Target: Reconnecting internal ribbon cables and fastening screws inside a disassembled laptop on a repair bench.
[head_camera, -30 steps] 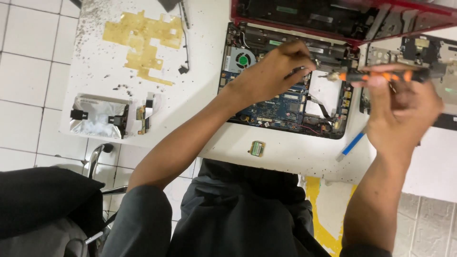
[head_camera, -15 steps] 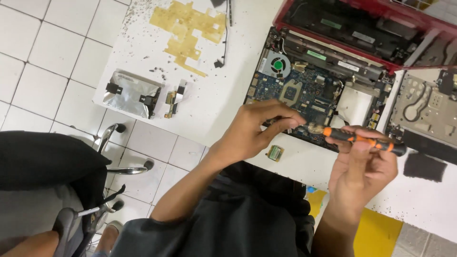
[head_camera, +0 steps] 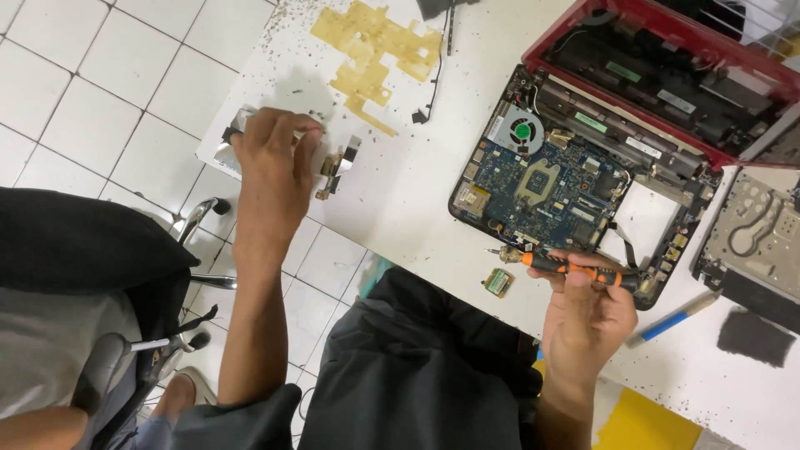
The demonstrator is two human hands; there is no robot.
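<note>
— Gripping is how I would say it for the right hand [head_camera: 587, 312]: its fingers are closing around the orange and black handle of a small screwdriver [head_camera: 575, 270], and the screwdriver is lying almost level, with the metal tip pointing away from the palm.

— And where is the screwdriver sitting, compared with the opened laptop [head_camera: 583, 187]?

— It is hovering just at the near edge of the laptop, over the blue motherboard [head_camera: 533, 187]. I cannot tell if the tip is touching the board.

— What is the left hand [head_camera: 275, 179] doing?

— It is reaching well away from the laptop, to the far corner of the white table [head_camera: 408, 208]. The fingers are curling down over a silver foil bag [head_camera: 233, 137] there. I cannot tell if they are really pinching it or only pressing on it.

— Is anything lying beside that hand?

— Yes, a small metal hinge bracket [head_camera: 337, 167] is lying just beside the fingers, on the laptop's side of the hand.

— Other things near the laptop?

— A small square chip part [head_camera: 497, 282] is resting on the table just under the laptop's near edge, close to the screwdriver tip. A round cooling fan [head_camera: 518, 131] with a green centre is sitting in the laptop's corner, and pieces of yellow tape [head_camera: 371, 42] are sticking to the table farther off.
</note>
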